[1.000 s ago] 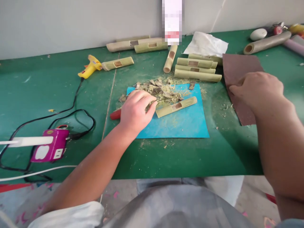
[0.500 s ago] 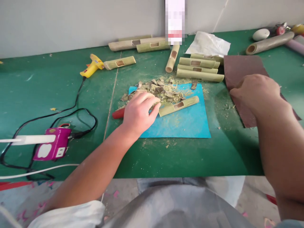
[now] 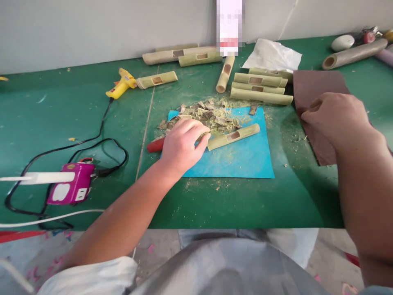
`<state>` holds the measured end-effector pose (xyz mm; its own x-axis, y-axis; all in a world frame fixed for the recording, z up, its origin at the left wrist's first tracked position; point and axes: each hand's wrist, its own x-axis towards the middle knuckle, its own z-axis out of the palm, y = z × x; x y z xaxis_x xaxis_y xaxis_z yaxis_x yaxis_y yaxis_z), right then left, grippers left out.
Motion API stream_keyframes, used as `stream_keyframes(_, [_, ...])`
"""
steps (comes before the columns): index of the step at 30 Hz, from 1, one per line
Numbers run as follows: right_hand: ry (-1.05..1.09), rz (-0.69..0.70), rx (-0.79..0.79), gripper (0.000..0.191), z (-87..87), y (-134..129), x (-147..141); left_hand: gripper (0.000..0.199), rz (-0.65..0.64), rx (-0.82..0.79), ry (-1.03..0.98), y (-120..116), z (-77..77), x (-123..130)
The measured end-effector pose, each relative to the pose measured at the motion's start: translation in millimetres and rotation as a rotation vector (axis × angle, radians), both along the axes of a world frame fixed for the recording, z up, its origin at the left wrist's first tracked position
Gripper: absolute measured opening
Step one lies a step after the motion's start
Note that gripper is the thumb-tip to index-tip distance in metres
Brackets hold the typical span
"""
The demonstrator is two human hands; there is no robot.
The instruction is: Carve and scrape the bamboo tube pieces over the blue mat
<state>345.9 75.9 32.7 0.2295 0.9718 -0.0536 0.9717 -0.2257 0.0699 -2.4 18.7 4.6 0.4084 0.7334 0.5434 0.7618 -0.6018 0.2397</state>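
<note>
My left hand (image 3: 186, 141) has its fingers curled, thumb apart from them; I cannot tell whether they close on anything. Just to their right, a notched bamboo tube (image 3: 248, 131) lies on a blue sheet (image 3: 245, 162). Bamboo shavings (image 3: 211, 114) heap up beyond them, and a red handle (image 3: 155, 145) shows at their left. My right hand (image 3: 340, 119) bends its fingers onto brown sandpaper (image 3: 321, 84) beneath them; whether they pinch it, I cannot tell.

Soft light, faint shadows, slight blur.
</note>
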Motion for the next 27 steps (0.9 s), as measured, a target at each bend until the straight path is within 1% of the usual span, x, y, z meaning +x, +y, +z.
stream_keyframes(4, [-0.013,-0.023,0.050,0.029,-6.5,4.7,8.7,0.013,-0.007,0.001,0.002,0.3,0.3,0.1])
stream_keyframes(7, [-0.011,-0.076,0.089,0.031,-8.4,7.5,16.7,0.012,-0.004,0.002,-0.004,1.4,-0.4,-0.3])
stream_keyframes(8, [0.008,-0.086,0.125,0.032,-7.7,6.7,16.7,0.012,-0.003,0.008,-0.008,1.6,-0.5,-0.4])
stream_keyframes(9, [0.060,-0.064,0.176,0.033,-6.1,4.5,14.1,0.012,-0.004,0.018,-0.014,1.5,-0.4,-0.4])
stream_keyframes(10, [0.142,-0.057,0.265,0.033,-3.8,0.6,8.3,0.012,-0.006,0.029,-0.019,1.0,0.1,0.0])
stream_keyframes(11, [0.295,0.013,0.377,0.033,-1.0,-5.1,-0.8,0.013,-0.009,0.040,-0.028,-0.2,0.9,0.8])
stream_keyframes(12, [0.513,0.082,0.456,0.032,2.1,-12.5,-13.0,0.014,-0.013,0.050,-0.041,-2.1,2.2,2.1])
stream_keyframes(13, [0.760,0.129,0.468,0.031,5.0,-21.1,-27.7,0.018,-0.023,0.059,-0.054,-4.7,3.8,4.3])
stream_keyframes(15, [1.186,0.210,0.344,0.025,9.1,-40.1,-60.2,0.030,-0.060,0.058,-0.081,-12.0,7.2,10.7])
stream_keyframes(16, [1.339,0.225,0.238,0.024,9.8,-49.3,-75.9,0.039,-0.087,0.044,-0.094,-16.2,8.8,14.7])
stream_keyframes(18, [1.534,0.224,0.065,0.025,7.9,-64.3,-101.3,0.055,-0.147,-0.003,-0.115,-24.5,10.6,23.1])
stream_keyframes(19, [1.591,0.214,0.009,0.026,5.5,-69.8,-110.3,0.060,-0.171,-0.026,-0.128,-27.9,10.8,26.8])
stream_keyframes(21, [1.668,0.217,-0.058,0.028,-0.6,-77.0,-121.0,0.063,-0.203,-0.053,-0.158,-32.2,9.8,31.9])
stream_keyframes(24, [1.724,0.229,-0.114,0.030,-7.6,-81.8,-125.1,0.055,-0.216,-0.052,-0.184,-33.0,7.3,33.8])
stream_keyframes(27, [1.750,0.214,-0.113,0.033,-8.8,-84.0,-125.2,0.048,-0.213,-0.039,-0.193,-31.0,6.5,32.2])
